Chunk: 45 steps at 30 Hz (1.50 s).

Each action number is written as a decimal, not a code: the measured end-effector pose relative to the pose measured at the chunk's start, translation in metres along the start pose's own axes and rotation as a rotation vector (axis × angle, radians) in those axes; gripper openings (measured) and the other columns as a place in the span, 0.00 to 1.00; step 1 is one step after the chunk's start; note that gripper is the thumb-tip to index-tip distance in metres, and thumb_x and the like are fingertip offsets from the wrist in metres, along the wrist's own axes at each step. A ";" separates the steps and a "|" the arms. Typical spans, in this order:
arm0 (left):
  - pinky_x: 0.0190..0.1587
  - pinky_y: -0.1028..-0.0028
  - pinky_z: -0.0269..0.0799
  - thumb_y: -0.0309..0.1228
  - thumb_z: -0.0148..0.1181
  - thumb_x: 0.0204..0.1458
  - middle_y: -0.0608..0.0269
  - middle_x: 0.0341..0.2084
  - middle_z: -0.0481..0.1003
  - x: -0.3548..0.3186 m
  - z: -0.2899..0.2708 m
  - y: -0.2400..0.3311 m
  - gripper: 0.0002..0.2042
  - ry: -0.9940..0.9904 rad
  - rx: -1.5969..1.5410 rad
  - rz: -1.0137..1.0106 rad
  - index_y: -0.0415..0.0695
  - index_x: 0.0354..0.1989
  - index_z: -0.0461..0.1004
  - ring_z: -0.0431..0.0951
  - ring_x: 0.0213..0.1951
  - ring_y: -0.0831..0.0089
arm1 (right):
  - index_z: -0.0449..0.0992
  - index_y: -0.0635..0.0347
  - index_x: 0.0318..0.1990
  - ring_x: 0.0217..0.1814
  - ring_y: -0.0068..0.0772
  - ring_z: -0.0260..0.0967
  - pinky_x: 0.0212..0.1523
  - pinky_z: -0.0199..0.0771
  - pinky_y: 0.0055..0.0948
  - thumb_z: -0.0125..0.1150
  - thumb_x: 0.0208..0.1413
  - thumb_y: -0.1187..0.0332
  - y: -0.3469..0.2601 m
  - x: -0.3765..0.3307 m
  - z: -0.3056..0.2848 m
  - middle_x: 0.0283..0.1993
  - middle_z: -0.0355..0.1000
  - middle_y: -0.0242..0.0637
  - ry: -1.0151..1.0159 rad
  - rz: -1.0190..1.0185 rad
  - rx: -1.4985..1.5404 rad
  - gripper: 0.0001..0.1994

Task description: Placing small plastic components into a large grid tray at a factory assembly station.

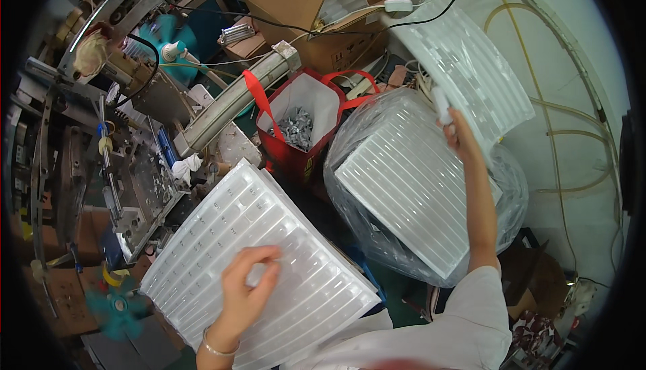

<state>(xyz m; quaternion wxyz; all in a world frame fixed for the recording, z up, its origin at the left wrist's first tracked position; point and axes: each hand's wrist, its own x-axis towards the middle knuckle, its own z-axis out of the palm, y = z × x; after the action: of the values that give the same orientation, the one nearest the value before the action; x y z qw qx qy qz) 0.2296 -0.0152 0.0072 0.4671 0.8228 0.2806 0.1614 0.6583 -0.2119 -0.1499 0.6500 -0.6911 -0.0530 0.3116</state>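
Note:
A stack of white ribbed plastic trays, with rows of narrow slots and small dark marks, lies tilted right before me. Just above it hovers my left hand, with a bracelet at the wrist. Its thumb and bent forefinger form a loop with a small gap, and nothing shows between them. Out to the right, my right hand grips the near edge of a translucent ribbed plastic tray, raised and tilted. Below that hand sits another stack of ribbed trays in a clear plastic bag.
A red bag holding small metal parts stands beyond the near stack. Machinery and a teal fan crowd the left. An open cardboard box is at the back. A black cable crosses above the raised tray; hoses run along the right wall.

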 end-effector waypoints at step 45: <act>0.42 0.68 0.71 0.40 0.66 0.45 0.41 0.36 0.74 0.092 0.145 -0.031 0.38 -0.514 -0.006 -0.276 0.41 0.62 0.54 0.78 0.39 0.56 | 0.71 0.54 0.38 0.27 0.15 0.57 0.25 0.54 0.16 0.55 0.55 0.49 0.071 -0.127 0.082 0.28 0.66 0.26 -0.270 0.171 0.284 0.18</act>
<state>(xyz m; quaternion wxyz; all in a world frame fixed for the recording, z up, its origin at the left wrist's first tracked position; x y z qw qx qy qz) 0.3694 -0.0442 -0.0933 0.5427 0.7894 0.2620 -0.1168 0.4919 -0.2127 -0.1670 0.6991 -0.5465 -0.0362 0.4596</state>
